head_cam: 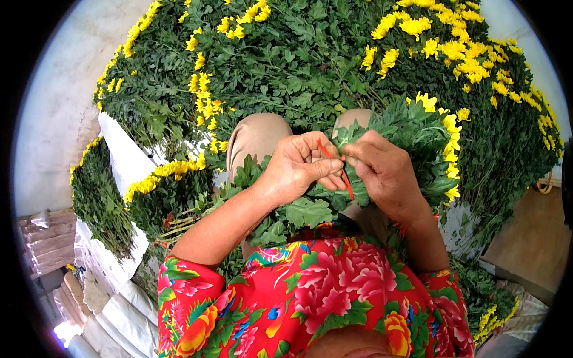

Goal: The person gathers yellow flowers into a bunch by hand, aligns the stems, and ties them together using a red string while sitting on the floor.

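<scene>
A bunch of yellow chrysanthemums (412,134) lies across my lap, its flower heads to the right and its leafy stems to the left. Over the stems my left hand (302,168) pinches a red tie (347,182) between thumb and fingers. Close beside it, my right hand (380,170) has its fingertips closed at the same tie, by a small red knot or twist. The fingertips of the two hands nearly meet. Part of the tie around the stems is hidden by the hands and leaves.
Large heaps of cut chrysanthemums (277,71) spread before my knees. Smaller bunches (170,197) lie at the left on white sheeting (130,156), and another (492,308) at the lower right. A brown board (528,237) is at the right, wooden planks (51,239) at the left.
</scene>
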Motion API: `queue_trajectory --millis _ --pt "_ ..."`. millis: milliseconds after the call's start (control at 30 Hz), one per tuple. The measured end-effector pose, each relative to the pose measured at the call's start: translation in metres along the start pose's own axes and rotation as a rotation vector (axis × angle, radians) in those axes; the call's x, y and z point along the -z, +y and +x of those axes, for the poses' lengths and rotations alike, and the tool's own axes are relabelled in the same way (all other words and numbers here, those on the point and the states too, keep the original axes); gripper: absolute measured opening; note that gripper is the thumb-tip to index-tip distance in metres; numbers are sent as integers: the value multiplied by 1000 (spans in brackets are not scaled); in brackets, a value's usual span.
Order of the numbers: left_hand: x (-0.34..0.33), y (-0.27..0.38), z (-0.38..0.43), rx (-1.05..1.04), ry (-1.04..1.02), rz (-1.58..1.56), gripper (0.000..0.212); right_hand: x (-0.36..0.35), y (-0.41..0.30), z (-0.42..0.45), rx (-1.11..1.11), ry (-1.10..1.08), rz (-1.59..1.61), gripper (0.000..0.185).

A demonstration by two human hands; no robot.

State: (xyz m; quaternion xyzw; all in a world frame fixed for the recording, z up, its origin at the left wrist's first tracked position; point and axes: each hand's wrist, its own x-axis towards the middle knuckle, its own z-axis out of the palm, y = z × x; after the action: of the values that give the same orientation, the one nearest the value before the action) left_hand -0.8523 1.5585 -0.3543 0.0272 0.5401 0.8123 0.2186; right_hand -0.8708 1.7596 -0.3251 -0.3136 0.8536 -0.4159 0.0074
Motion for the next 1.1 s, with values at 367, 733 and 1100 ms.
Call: queue_trajectory --millis 367,733,1100 --pt "11 1 5 86 -58 -23 14 1 1 -4 100 -83 135 8" --pt "4 -5 0 -1120 -37 1468 17 4 5 5 -99 -134 214 22" --pt "7 7 -6 -673 44 1004 17 -1 -1 -5 129 -24 -123 6"
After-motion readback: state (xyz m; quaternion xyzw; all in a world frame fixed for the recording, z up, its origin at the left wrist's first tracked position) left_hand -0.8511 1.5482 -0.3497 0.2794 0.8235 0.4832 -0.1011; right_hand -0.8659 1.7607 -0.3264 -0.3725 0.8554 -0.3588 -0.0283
